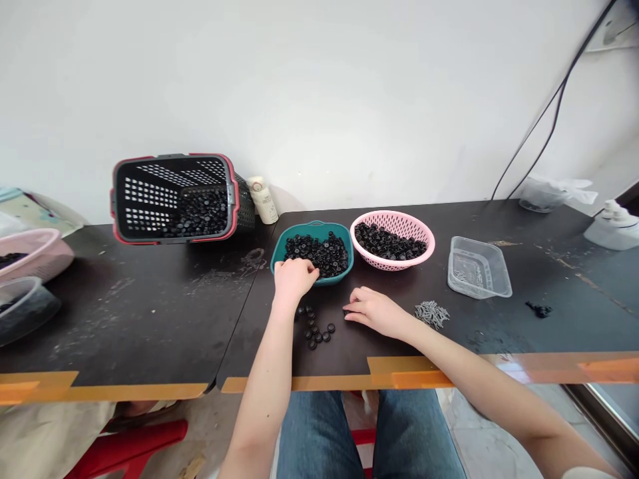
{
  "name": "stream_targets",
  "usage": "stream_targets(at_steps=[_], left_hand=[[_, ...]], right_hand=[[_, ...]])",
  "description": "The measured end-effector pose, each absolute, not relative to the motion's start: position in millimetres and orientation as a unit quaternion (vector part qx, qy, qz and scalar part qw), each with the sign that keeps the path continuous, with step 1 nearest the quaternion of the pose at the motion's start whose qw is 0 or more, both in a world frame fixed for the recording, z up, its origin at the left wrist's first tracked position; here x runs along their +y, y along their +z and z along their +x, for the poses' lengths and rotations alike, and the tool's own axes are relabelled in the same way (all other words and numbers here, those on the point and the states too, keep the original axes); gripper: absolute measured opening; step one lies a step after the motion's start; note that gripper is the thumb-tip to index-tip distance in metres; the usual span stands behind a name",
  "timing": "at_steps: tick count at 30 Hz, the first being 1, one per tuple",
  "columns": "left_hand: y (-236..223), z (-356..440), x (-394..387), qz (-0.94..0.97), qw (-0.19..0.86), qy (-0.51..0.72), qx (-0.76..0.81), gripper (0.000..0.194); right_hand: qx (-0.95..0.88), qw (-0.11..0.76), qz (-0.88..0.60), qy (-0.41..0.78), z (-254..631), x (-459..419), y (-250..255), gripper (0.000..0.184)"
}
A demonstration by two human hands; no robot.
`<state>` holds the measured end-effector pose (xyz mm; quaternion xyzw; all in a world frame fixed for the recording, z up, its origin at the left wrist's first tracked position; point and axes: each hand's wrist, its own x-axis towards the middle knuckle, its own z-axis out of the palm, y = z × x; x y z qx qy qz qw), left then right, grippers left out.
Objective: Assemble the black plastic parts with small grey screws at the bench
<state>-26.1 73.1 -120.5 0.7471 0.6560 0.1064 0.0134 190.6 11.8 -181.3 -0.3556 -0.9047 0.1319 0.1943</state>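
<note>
My left hand [295, 278] reaches over the front rim of the teal basket [277, 247]. Its fingers are curled down at the small black ringed parts [324, 256] inside, and what they pinch is hidden. On the table, my right hand [373, 311] is closed, thumb and fingertips together on a small black part [345, 312], mostly covered by the fingers. Between my forearms lie several loose round black caps [318, 336], some in a rough line. A pile of grey screw-like pins [432, 314] lies just right of my right wrist.
A pink basket [430, 238] of black parts stands beside the teal one. Further right are a clear plastic tub [482, 266] and a small black cluster [539, 309]. At back left, a grey-and-red basket [234, 193] lies tipped beside a white bottle [263, 201]. Orange tape [319, 384] lines the table's front edge.
</note>
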Motion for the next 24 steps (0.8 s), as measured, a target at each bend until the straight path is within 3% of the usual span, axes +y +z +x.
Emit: stream_targets(at_steps=[6, 12, 17, 24], left_hand=[[-118.3, -30.1, 77.4, 0.728, 0.089, 0.07, 0.676, 0.019], [-120.4, -26.3, 77.3, 0.75, 0.045, 0.115, 0.65, 0.017], [-121.2, -26.9, 79.2, 0.742, 0.042, 0.196, 0.639, 0.015], [-123.0, -3.8, 73.3, 0.774, 0.159, 0.361, 0.495, 0.014]], right_hand=[[-0.926, 0.117, -0.354, 0.064, 173.2, -3.4, -185.5, 0.038], [-0.921, 0.158, -0.337, 0.114, 164.2, -4.6, -179.9, 0.046], [-0.862, 0.186, -0.407, 0.238, 220.8, 25.4, -150.5, 0.021], [-0.774, 0.0, -0.546, 0.321, 299.4, 38.9, -131.3, 0.017]])
